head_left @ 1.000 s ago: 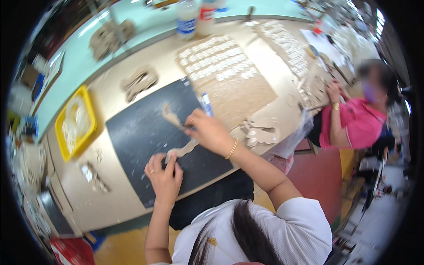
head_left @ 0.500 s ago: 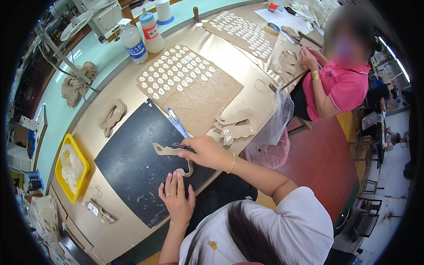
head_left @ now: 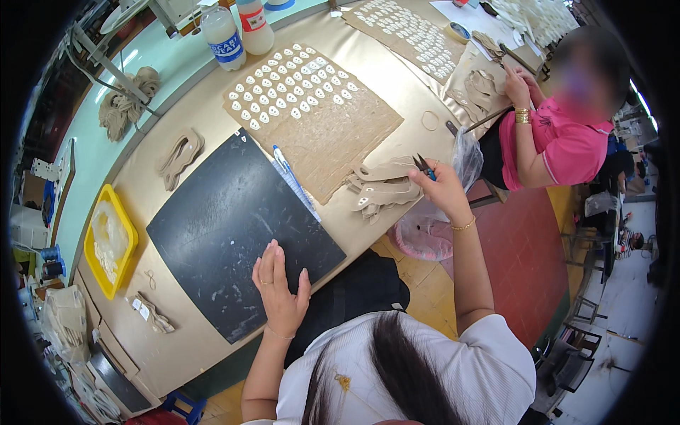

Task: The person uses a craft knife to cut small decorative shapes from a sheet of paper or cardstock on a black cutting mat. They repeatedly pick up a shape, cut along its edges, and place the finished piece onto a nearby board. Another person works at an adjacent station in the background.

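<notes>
My left hand (head_left: 280,285) rests flat, fingers together, on the near edge of a black work mat (head_left: 234,227). Out to the right, my right hand (head_left: 443,190) holds small blue-handled snips (head_left: 423,166) beside a stack of tan cut leather pieces (head_left: 382,190) on the tan table (head_left: 205,120). The mat's surface is bare. A blue pen (head_left: 282,157) and a ruler lie along the mat's right edge.
A cardboard sheet with several small white oval pieces (head_left: 304,99) lies beyond the mat. A yellow tray (head_left: 106,241), two bottles (head_left: 237,32), more tan pieces (head_left: 178,152) and a pink plastic bag (head_left: 432,237) surround it. A person in a pink shirt (head_left: 559,142) works at the right.
The tan strip piece that lay on the mat has been carried to the stack on the right by my right hand. My left hand stayed on the mat's near edge.
</notes>
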A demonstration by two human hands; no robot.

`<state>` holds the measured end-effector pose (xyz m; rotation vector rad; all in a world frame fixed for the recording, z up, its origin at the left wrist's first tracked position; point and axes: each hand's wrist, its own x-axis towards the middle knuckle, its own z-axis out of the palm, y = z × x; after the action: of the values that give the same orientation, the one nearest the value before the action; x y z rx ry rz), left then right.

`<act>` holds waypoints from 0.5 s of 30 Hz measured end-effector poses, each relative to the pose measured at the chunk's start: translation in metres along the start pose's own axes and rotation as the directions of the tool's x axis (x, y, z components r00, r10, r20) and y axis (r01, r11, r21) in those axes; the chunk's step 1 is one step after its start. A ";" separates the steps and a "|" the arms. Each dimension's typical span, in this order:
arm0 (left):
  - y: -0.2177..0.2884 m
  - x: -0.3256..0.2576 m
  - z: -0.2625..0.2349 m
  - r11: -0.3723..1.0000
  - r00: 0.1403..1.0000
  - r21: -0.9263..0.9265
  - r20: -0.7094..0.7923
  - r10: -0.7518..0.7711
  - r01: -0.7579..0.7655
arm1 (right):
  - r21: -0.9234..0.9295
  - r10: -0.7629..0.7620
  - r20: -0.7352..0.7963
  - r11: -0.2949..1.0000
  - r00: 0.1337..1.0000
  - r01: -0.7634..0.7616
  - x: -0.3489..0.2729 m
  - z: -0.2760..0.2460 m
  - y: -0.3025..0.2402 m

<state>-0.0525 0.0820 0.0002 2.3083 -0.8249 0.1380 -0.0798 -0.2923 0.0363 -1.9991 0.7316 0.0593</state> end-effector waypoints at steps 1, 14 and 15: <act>0.001 0.001 0.000 1.000 1.000 0.000 0.003 -0.006 0.006 | 0.021 0.037 0.009 0.999 0.999 -0.038 0.002 -0.002 0.006; 0.017 0.055 0.004 0.991 0.989 0.071 0.100 0.109 -0.116 | -0.499 -0.516 -0.094 0.764 0.851 0.408 0.070 0.026 -0.060; 0.019 0.061 0.011 0.988 0.986 0.069 0.100 0.133 -0.140 | -0.565 -0.572 -0.027 0.685 0.820 0.460 0.088 0.028 -0.063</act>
<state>-0.0171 0.0319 0.0210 2.3435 -1.0441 0.1223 0.0319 -0.2891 0.0413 -2.7305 0.2362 -0.3209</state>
